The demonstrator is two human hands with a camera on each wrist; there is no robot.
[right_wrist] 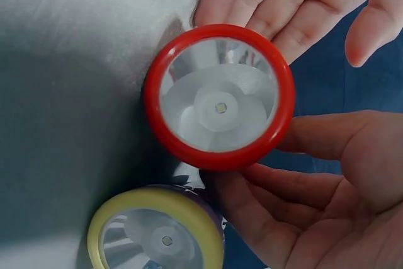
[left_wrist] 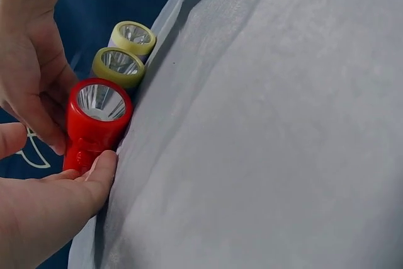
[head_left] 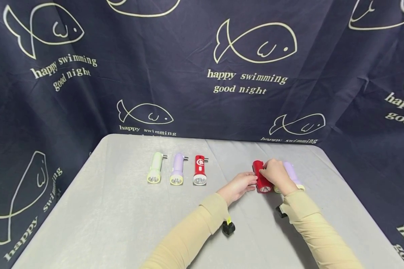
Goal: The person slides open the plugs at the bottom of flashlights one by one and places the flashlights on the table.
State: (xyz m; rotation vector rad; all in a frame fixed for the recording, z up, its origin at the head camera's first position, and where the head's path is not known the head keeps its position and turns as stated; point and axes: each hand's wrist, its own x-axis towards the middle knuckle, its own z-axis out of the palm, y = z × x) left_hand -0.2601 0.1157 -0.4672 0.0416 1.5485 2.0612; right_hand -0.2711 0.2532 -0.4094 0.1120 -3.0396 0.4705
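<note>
A plain red flashlight (head_left: 261,182) lies on the right part of the table, its lens facing the near side. My right hand (head_left: 277,175) reaches over from the right and pinches its body between thumb and fingers. From the left, my left hand (head_left: 238,186) touches the side of the same flashlight with extended fingers; in the left wrist view those fingertips (left_wrist: 104,165) sit right below the red head. Close on the right is a yellow-rimmed flashlight (right_wrist: 157,237), largely covered by my right hand in the head view. Beyond it lies a purple flashlight (head_left: 290,172).
Left of centre, a pale green flashlight (head_left: 156,168), a purple flashlight (head_left: 177,168) and a red-and-white flashlight (head_left: 200,169) lie in a spaced row, plug prongs pointing right. A grey cloth covers the table (head_left: 121,224). Dark blue fish-print curtain (head_left: 188,74) hangs behind.
</note>
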